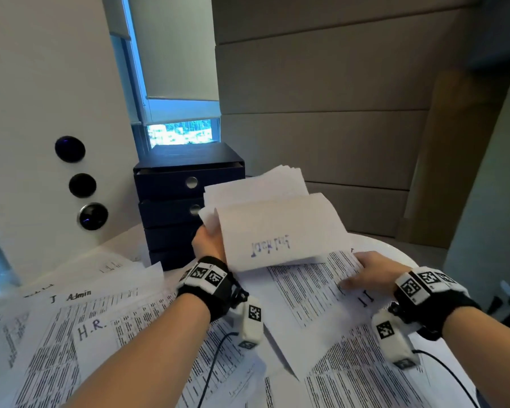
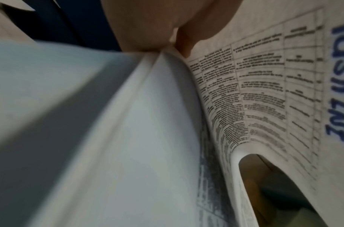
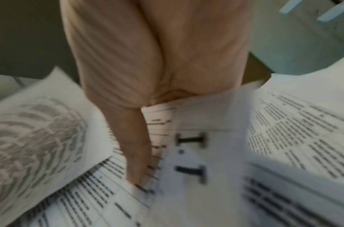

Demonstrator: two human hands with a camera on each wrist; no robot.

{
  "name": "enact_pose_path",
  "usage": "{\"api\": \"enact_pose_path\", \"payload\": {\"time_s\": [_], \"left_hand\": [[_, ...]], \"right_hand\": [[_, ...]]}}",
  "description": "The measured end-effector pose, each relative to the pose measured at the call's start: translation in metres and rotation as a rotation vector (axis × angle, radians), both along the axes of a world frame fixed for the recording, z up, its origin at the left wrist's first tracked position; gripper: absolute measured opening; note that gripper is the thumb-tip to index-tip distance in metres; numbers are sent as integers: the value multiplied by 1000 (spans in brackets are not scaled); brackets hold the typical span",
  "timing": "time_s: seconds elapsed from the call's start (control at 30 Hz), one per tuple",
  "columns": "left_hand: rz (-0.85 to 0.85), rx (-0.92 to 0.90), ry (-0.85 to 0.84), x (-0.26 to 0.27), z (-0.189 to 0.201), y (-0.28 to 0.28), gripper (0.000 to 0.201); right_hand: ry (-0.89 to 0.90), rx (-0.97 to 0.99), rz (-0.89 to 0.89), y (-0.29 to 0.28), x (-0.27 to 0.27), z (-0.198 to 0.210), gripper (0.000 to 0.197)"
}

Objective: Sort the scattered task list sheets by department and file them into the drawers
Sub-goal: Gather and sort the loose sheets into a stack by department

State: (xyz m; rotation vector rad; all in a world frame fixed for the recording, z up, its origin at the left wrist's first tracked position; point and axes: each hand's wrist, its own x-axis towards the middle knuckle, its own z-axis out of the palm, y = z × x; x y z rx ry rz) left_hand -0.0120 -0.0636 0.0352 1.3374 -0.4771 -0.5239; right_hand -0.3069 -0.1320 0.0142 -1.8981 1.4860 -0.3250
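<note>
My left hand [image 1: 209, 238] grips a stack of sheets [image 1: 273, 222] by its left edge and holds it tilted up in front of the dark blue drawer unit [image 1: 171, 198]. Blue handwriting shows through the front sheet. In the left wrist view the thumb and fingers [image 2: 163, 26] pinch the stack of sheets [image 2: 254, 95], which curls open. My right hand [image 1: 365, 270] pinches the right edge of a printed sheet marked "I.T" [image 1: 312, 293], lifted slightly off the table. The right wrist view shows the thumb [image 3: 136, 145] lying on that "I.T" sheet [image 3: 190, 153].
Many printed sheets are scattered over the white round table [image 1: 395, 245], some marked "Admin" [image 1: 78, 295] and "H.R." [image 1: 90, 329]. The unit's top drawer [image 1: 189, 179] stands slightly ajar. A white wall panel with round black knobs [image 1: 82, 185] is on the left. Wrist cables trail over the papers.
</note>
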Motion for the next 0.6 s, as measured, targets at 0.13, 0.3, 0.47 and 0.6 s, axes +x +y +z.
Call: {"api": "enact_pose_path", "payload": {"time_s": [0.13, 0.3, 0.47, 0.6], "left_hand": [[58, 53, 9, 22, 6, 13, 33], [100, 6, 43, 35, 0, 18, 16], [71, 142, -119, 52, 0, 43, 31], [-113, 353, -267, 25, 7, 61, 35]], "right_hand": [[31, 132, 52, 6, -7, -16, 43], [99, -211, -92, 10, -2, -13, 11], [-311, -309, -306, 15, -2, 24, 10], [-590, -260, -238, 25, 8, 57, 13]]}}
